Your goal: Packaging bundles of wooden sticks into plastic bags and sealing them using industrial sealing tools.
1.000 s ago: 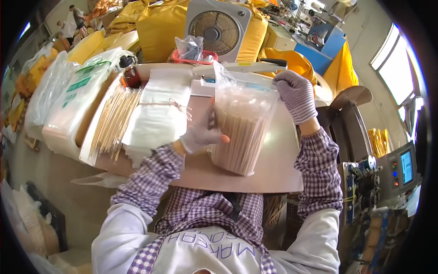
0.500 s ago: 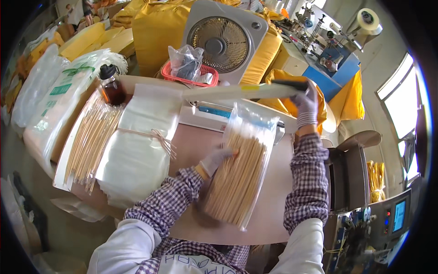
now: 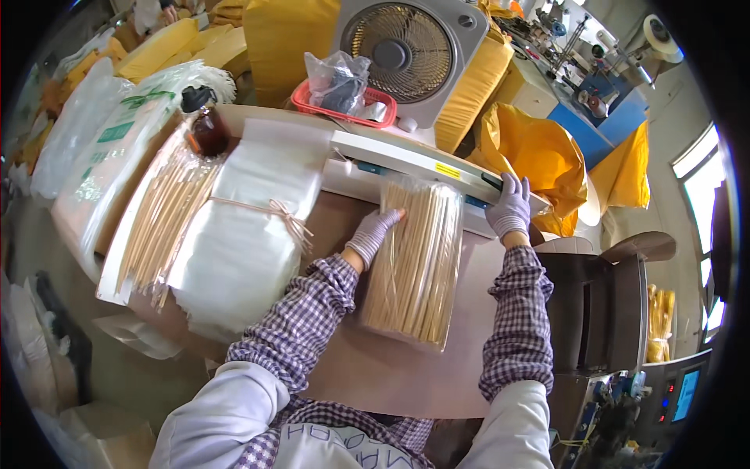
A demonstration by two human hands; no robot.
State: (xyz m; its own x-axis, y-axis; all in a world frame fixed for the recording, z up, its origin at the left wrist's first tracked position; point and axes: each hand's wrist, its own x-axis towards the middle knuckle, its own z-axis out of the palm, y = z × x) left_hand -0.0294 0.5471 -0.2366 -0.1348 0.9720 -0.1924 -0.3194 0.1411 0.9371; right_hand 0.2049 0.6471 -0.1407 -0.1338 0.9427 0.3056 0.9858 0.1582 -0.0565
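A clear plastic bag of thin wooden sticks (image 3: 412, 266) lies on the brown table top, its upper end under the lowered white arm of a bag sealer (image 3: 398, 156). My left hand (image 3: 376, 233), in a striped glove, grips the bag's left edge near the top, the thumb tip bare on the plastic. My right hand (image 3: 511, 205), gloved too, is on the dark handle at the right end of the sealer arm. Most of its grip on the handle is hidden behind the fingers.
Left of the bag lie tied clear bags (image 3: 250, 195) and a tray of loose sticks (image 3: 168, 223), with a dark bottle (image 3: 206, 123) behind. A red basket (image 3: 375, 108) and a box fan (image 3: 398, 55) stand beyond the sealer. Yellow sacks (image 3: 531, 152) sit at the back right.
My right hand has brought the raised sealer arm down across the bag's mouth. The bag has moved up into the sealer and stands straighter, my left hand still on its edge.
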